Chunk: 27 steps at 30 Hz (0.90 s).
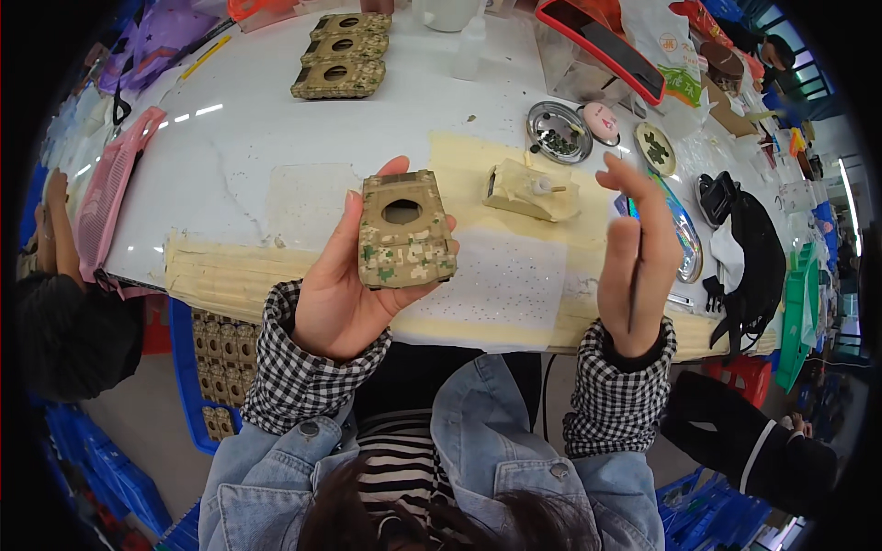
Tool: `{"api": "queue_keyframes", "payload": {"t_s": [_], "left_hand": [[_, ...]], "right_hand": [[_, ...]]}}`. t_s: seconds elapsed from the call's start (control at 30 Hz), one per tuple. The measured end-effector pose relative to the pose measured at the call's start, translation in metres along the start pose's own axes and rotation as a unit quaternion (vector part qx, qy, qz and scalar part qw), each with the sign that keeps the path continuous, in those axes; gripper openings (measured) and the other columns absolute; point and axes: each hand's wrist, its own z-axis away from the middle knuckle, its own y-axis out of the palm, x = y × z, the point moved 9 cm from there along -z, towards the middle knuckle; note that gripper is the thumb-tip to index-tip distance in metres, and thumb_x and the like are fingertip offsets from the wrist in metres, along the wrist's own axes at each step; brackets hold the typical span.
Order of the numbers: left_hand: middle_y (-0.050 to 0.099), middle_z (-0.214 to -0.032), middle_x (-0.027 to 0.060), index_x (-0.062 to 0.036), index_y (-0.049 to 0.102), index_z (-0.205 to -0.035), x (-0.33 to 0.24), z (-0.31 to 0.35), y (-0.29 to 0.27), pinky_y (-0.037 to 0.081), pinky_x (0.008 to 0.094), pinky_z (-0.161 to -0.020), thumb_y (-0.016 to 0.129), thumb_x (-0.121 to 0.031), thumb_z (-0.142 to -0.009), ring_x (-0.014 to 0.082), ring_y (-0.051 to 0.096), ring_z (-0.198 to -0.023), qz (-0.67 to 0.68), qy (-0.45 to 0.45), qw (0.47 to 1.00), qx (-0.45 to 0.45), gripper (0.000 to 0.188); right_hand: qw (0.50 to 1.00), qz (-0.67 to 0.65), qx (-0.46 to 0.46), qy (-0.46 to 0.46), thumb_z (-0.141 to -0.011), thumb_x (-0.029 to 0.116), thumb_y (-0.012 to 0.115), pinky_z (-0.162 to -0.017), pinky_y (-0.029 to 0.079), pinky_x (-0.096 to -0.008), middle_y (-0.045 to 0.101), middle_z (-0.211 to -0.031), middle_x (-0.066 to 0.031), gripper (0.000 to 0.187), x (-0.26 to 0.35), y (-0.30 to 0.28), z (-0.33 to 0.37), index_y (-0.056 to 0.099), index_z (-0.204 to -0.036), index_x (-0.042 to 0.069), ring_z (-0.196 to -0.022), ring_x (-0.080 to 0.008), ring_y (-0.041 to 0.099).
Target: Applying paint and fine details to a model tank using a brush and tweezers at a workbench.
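Observation:
My left hand (337, 275) is closed around a toy tank hull (404, 248) in brown and green pixel camouflage, its round opening facing up. My right hand (636, 253) is raised over the right side of the work mat, thumb and forefinger apart, with nothing visible between them; a dark line runs along the palm, too narrow to make out. Between the hands, farther off, stands a tan tank-shaped block (533, 190) with a small pale knob on top. A white sheet dotted with tiny specks (501, 285) lies near the table edge.
Several camouflage hulls (342, 57) stand in a row at the back. A round metal dish (559, 131) holds small dark green parts, beside an oval dish (655, 149). A red-cased phone (602, 46) rests on a clear box. Below left, a blue crate (188, 372) holds more hulls. Other people sit at both sides.

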Motion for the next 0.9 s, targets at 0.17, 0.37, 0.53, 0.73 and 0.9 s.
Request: {"api": "queue_keyframes", "payload": {"t_s": [0.17,0.37,0.53,0.73,0.9], "left_hand": [[0.044,-0.126,0.0269,-0.0193,0.011,-0.146,-0.001,-0.003,0.000,0.052,0.0395,-0.091,0.022,-0.041,-0.100,0.0333,0.056,-0.109,0.018,0.020,1.000,-0.011,0.052],[0.045,-0.128,0.0184,-0.0180,0.018,-0.144,-0.004,-0.002,0.004,0.048,0.0433,-0.095,0.023,-0.042,-0.099,0.0302,0.052,-0.114,-0.012,0.017,0.999,0.041,0.051],[0.046,-0.127,0.0190,-0.0148,0.019,-0.144,-0.002,-0.003,-0.001,0.048,0.0423,-0.095,0.023,-0.042,-0.099,0.0303,0.052,-0.114,-0.003,0.015,1.000,0.019,0.052],[0.046,-0.127,0.0241,-0.0076,0.024,-0.141,-0.002,0.000,-0.006,0.050,0.0411,-0.092,0.023,-0.045,-0.099,0.0327,0.054,-0.112,0.016,0.007,1.000,-0.014,0.056],[0.048,-0.126,0.0239,-0.0034,0.032,-0.137,-0.003,0.002,-0.010,0.050,0.0419,-0.093,0.023,-0.045,-0.099,0.0330,0.054,-0.112,0.019,0.003,1.000,-0.017,0.057]], "right_hand": [[0.979,-0.157,0.056,0.115,-0.089,0.025,0.058,-0.088,0.041,-0.0312,0.063,-0.102,-0.0168,0.042,-0.004,-0.010,0.041,0.047,-0.118,-0.004,-0.097,-0.0205,0.060],[0.943,-0.239,0.137,0.184,-0.082,0.002,0.065,-0.082,0.045,-0.0254,0.065,-0.091,-0.0133,0.022,-0.020,0.014,0.073,0.058,-0.102,-0.005,-0.087,-0.0172,0.062],[0.915,-0.291,0.069,0.272,-0.086,0.006,0.062,-0.078,0.045,-0.0239,0.064,-0.089,-0.0099,0.013,-0.030,0.027,0.082,0.059,-0.094,-0.005,-0.084,-0.0133,0.059],[0.919,-0.280,0.041,0.273,-0.085,0.004,0.063,-0.073,0.047,-0.0238,0.063,-0.084,-0.0093,0.010,-0.039,0.032,0.087,0.059,-0.089,-0.004,-0.079,-0.0134,0.060],[0.925,-0.268,0.044,0.266,-0.084,0.004,0.065,-0.070,0.047,-0.0234,0.063,-0.084,-0.0096,0.010,-0.040,0.034,0.085,0.060,-0.088,-0.004,-0.076,-0.0142,0.060]]}}
